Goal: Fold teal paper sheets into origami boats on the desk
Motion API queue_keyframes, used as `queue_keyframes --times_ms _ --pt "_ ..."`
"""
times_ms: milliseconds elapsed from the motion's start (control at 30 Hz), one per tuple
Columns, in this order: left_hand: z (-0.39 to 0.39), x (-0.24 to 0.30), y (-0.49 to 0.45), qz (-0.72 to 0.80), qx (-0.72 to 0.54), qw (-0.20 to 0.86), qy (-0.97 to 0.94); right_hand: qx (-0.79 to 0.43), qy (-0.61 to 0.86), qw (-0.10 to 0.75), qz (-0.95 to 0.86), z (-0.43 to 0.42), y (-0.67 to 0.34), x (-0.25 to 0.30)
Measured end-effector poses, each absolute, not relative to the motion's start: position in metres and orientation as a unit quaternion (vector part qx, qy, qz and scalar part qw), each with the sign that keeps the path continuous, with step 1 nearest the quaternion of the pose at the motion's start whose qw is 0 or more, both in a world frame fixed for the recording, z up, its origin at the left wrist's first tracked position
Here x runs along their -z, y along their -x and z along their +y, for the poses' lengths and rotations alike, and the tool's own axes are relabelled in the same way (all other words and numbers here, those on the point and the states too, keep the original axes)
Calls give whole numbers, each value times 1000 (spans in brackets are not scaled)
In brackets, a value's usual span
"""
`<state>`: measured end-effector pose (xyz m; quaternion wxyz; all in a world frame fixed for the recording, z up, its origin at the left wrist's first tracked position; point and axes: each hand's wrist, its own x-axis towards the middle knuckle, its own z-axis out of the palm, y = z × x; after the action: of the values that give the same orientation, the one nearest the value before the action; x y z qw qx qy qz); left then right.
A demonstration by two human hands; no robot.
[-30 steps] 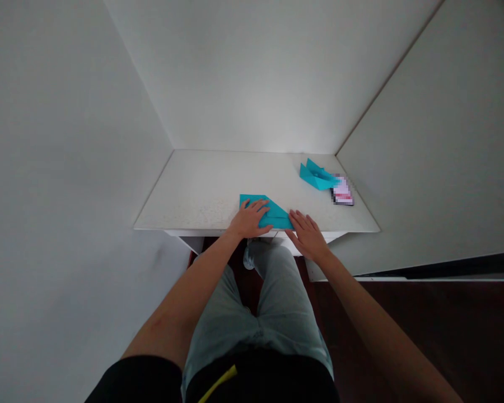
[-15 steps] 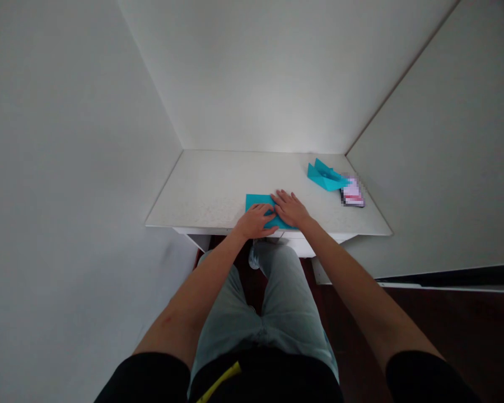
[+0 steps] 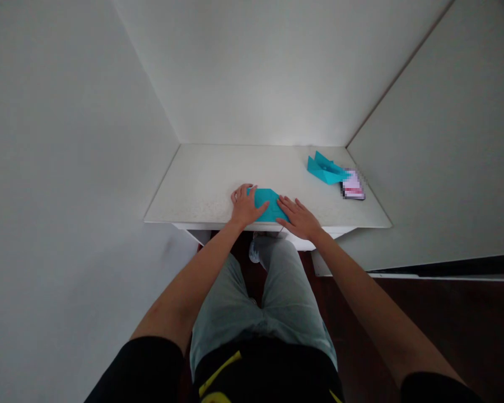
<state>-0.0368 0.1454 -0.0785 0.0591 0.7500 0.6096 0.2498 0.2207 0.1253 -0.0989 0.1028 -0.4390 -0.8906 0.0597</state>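
A folded sheet of blue paper [image 3: 269,205] lies on the white table close to its front edge. Its upper right corner slants, and my hands cover both ends. My left hand [image 3: 244,208] rests over the left end, fingers bent around the upper left corner and thumb spread out across the sheet. On the right end, my right hand [image 3: 301,218] lies flat with its fingers stretched along the slanted edge. Both hands touch the paper. Farther back on the right stands a folded blue paper boat [image 3: 325,169].
Beside the boat, a phone-like flat object [image 3: 353,187] with a blurred screen lies near the table's right edge; the boat's tip overlaps it. The white table [image 3: 210,173] sits between a left wall [image 3: 67,140], a back wall [image 3: 260,73] and a right panel [image 3: 441,145].
My hands have moved apart, the left toward the paper's left end and the right slightly right and nearer me. More of the paper's middle shows. The camera view has shifted slightly.
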Motion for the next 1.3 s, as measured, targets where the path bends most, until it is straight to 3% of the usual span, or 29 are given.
queue_keyframes --times_ms 167,400,700,900,1100,1167,1300 --pt "169 69 59 687 -164 92 -702 -59 435 101 -893 125 -218 97" --pt "185 54 60 691 -139 177 -687 -53 444 107 -888 123 -216 94" --pt "203 45 54 691 -63 141 -706 -53 448 110 -886 123 -214 94" --pt "219 32 53 696 -134 232 -666 -55 443 120 -887 121 -214 92" --pt "196 37 47 554 -247 370 -703 -56 442 128 -886 122 -213 93" --pt "169 49 40 516 -243 334 -750 -58 441 129 -886 122 -213 94" --pt "116 78 23 492 -168 141 -842 -57 443 130 -885 123 -212 95"
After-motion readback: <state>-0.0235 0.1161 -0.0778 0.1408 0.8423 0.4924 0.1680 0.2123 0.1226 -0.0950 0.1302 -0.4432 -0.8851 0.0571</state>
